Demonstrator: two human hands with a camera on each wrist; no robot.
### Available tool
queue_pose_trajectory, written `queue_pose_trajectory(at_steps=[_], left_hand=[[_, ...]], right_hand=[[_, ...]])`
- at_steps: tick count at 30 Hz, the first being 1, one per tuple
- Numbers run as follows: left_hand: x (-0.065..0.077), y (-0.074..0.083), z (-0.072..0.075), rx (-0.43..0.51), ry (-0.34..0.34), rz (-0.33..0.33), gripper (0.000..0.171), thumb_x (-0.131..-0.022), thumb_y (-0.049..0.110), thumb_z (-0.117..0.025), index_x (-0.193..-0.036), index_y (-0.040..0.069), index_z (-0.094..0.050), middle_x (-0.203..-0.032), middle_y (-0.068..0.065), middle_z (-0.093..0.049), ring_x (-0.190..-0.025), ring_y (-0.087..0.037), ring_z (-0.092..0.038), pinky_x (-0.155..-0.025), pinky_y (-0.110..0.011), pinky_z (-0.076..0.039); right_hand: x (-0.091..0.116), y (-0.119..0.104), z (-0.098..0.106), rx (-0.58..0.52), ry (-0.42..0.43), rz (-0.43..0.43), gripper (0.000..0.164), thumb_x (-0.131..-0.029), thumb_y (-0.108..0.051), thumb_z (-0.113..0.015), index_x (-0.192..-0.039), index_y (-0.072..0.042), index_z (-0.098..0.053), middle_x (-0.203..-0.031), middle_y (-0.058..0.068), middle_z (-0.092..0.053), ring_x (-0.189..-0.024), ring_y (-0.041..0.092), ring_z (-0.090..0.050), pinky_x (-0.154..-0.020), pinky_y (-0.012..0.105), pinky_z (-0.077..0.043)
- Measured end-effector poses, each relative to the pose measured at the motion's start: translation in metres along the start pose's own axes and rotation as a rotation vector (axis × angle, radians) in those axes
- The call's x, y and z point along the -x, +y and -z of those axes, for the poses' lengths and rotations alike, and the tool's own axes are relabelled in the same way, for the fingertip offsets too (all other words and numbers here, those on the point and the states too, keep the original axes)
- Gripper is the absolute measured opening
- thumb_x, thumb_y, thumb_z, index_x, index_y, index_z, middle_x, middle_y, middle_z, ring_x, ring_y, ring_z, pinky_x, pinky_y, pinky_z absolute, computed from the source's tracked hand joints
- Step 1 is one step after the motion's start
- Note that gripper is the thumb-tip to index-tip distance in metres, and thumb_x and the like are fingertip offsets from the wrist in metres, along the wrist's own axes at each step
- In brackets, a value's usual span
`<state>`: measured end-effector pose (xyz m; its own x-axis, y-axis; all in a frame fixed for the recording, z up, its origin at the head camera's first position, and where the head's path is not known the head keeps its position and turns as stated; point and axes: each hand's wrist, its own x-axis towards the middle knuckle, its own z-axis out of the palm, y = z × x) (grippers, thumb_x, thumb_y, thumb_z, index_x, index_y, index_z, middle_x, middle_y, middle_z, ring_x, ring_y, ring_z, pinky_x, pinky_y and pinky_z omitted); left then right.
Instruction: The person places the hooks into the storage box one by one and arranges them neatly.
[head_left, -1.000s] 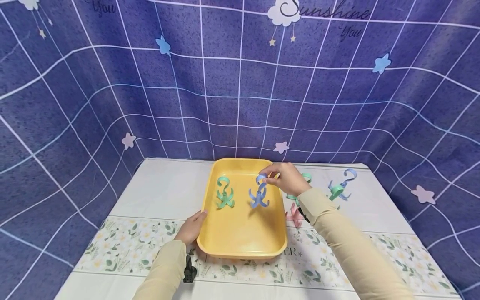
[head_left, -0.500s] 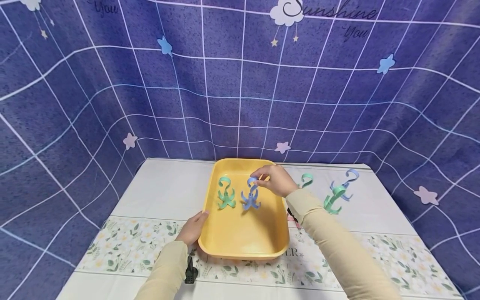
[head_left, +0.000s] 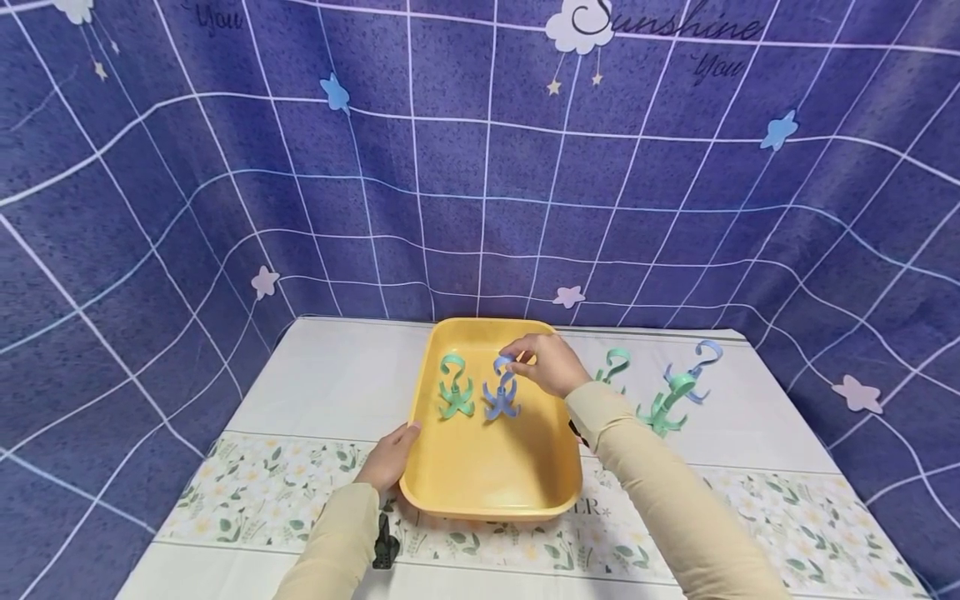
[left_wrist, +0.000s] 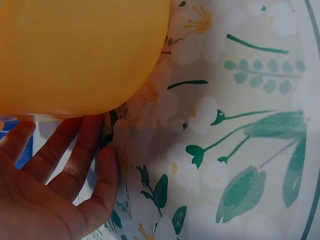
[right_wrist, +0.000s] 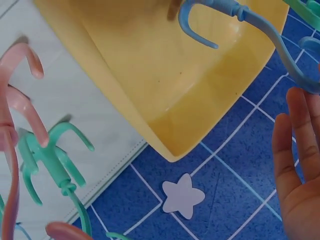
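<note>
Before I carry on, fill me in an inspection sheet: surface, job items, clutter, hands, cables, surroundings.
Surface: white covering with a floral band across the front.
Job items: yellow tray with a green hook inside; blue hook held over its floor, contact unclear. Right of the tray: two more green hooks, another blue hook and a pink hook.
Clutter: black object by the left sleeve; worn or loose, cannot tell.
Hands: left hand holds the tray's left side; right hand pinches the blue hook's top.
Cables: nothing seen.
Surroundings: blue-purple gridded fabric with stars.

2 long beige sleeves [head_left: 671, 492]
</note>
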<state>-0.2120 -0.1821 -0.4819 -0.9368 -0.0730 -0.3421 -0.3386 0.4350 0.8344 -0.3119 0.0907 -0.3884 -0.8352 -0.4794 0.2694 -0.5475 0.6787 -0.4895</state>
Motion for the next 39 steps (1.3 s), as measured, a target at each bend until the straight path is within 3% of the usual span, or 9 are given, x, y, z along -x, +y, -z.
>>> queue_pose_trajectory(at_steps=[11, 22, 39], left_hand=[[-0.002, -0.002, -0.004, -0.021, 0.017, -0.015, 0.063, -0.110, 0.048, -0.033, -0.156, 0.005, -0.040, -0.136, -0.024, -0.060, -0.124, -0.044, -0.057, -0.109, -0.062, -0.038], [0.004, -0.001, -0.004, 0.059, -0.008, -0.013, 0.063, -0.110, 0.049, -0.035, -0.157, 0.007, -0.038, -0.132, -0.022, -0.062, -0.109, -0.033, -0.066, -0.098, -0.054, -0.051], [0.007, 0.001, -0.006, 0.066, -0.004, -0.024, 0.063, -0.110, 0.048, -0.035, -0.158, 0.007, -0.038, -0.130, -0.022, -0.063, -0.106, -0.031, -0.067, -0.094, -0.053, -0.053]], right_hand=[[0.000, 0.002, -0.010, 0.032, 0.040, 0.046, 0.021, -0.089, -0.014, -0.080, -0.110, -0.011, -0.080, -0.102, 0.003, -0.077, -0.084, 0.017, -0.071, -0.074, 0.034, -0.056], [0.000, -0.001, -0.017, 0.025, 0.061, 0.019, 0.020, -0.091, -0.015, -0.079, -0.110, -0.011, -0.079, -0.096, 0.001, -0.076, -0.081, 0.014, -0.070, -0.072, 0.031, -0.057], [0.003, 0.003, -0.016, 0.020, 0.029, -0.018, 0.026, -0.091, -0.014, -0.079, -0.116, -0.009, -0.077, -0.101, 0.003, -0.076, -0.083, 0.015, -0.070, -0.075, 0.034, -0.056]])
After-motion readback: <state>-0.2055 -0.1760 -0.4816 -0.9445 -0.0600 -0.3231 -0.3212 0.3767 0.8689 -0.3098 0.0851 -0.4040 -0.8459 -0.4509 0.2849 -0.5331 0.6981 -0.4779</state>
